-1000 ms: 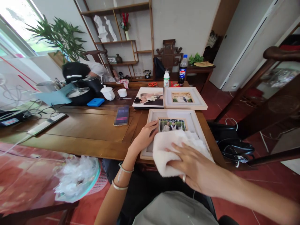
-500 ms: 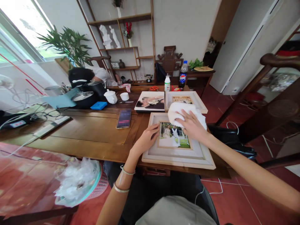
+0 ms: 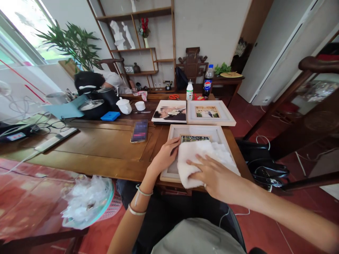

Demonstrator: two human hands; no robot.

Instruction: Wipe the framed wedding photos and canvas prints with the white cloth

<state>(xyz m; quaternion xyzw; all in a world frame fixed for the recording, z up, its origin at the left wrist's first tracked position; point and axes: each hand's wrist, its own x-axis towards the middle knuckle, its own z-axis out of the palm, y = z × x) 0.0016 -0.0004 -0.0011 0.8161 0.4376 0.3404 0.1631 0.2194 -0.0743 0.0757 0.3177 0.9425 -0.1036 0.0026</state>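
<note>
A white-bordered picture frame [image 3: 194,130] lies flat near the table's front edge, with a photo in its middle. My left hand [image 3: 164,156] rests on the frame's left side, fingers stretched out along the border. Under my right hand [image 3: 215,174] is a thick white cloth [image 3: 194,151], gripped with the thumb tucked beneath a fold and the fingers over the top. The cloth covers most of the photo and the lower right of the frame; only the photo's top strip shows.
Behind lie another framed photo [image 3: 226,113] and a stacked photo panel [image 3: 169,112]. A phone [image 3: 139,131], white lidded pot [image 3: 124,105], blue box [image 3: 110,116], small white bottle [image 3: 189,91] and cola bottle [image 3: 208,82] are on the table. A bagged basket [image 3: 108,204] stands below left.
My right hand has drawn the cloth from the frame's upper right down toward its lower front, over the photo. The framed photo behind is uncovered now. My left hand stays on the frame.
</note>
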